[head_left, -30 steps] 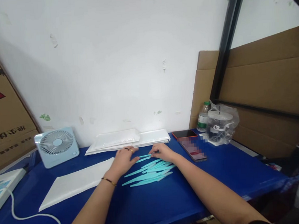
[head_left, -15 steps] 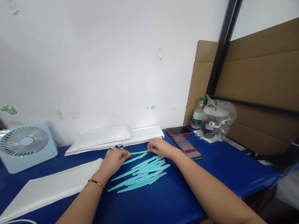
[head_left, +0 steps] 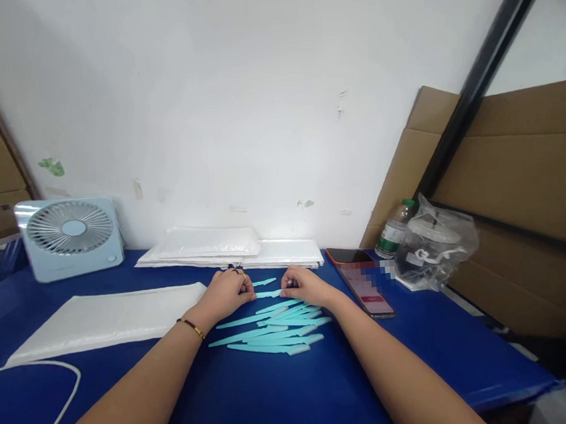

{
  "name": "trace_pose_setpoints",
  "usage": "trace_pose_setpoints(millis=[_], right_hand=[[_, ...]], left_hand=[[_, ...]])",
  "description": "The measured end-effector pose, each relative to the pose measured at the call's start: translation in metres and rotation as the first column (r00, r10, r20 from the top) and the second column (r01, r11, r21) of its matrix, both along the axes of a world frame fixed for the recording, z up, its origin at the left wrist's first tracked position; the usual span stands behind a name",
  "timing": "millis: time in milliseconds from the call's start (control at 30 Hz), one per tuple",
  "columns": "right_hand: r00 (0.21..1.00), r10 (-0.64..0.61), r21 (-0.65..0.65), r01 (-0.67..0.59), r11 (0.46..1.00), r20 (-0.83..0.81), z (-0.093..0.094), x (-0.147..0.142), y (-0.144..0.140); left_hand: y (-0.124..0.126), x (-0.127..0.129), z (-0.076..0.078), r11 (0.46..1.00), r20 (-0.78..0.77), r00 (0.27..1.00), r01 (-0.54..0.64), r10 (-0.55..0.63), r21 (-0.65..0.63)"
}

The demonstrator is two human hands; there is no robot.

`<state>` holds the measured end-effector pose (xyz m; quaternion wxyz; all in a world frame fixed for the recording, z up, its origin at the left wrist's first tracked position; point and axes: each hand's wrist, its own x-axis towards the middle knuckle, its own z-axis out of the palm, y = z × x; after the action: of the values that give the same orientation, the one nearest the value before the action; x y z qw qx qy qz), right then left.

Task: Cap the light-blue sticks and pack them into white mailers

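Note:
My left hand (head_left: pixel 230 289) and my right hand (head_left: pixel 308 285) pinch opposite ends of one slim turquoise eyebrow razor (head_left: pixel 268 295), held level between them. The fingers hide both of its ends. Just behind it lies another turquoise razor (head_left: pixel 265 282), partly covered by my left fingers. On the near side of my hands, several more of these razors are spread in a loose, overlapping heap (head_left: pixel 273 330). Their thin handles point left, and the wider, paler blade ends point right.
A white padded mailer (head_left: pixel 105 321) lies left, with more mailers (head_left: pixel 207 243) stacked by the wall. Left stands a fan (head_left: pixel 74 238), with a white cable (head_left: pixel 59 419) nearer. Two phones (head_left: pixel 367 290), a bottle (head_left: pixel 393 233) and a bagged cup (head_left: pixel 433 252) sit right on the blue table (head_left: pixel 288 401).
The camera view has tilted and shifted. My hands are closer together around a razor. A razor now lies behind the held one; earlier, one lay on the near side of it.

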<state>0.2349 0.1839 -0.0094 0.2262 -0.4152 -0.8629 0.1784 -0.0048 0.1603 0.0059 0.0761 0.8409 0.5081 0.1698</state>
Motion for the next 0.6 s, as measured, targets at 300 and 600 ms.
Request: trace_pose_setpoints(millis=[300,600], right_hand=[[0.985,-0.168,-0.175,0.160,0.971,-0.028,0.017,0.040,0.001],[0.999,0.023,-0.286,-0.030,0.958,-0.027,0.013,0.025,-0.006]], left_hand=[[0.002,-0.006,0.002,0.987,0.066,0.989,-0.140,0.135,0.076],[-0.008,0.007,0.003,0.999,0.076,0.996,0.049,-0.051,0.022]])
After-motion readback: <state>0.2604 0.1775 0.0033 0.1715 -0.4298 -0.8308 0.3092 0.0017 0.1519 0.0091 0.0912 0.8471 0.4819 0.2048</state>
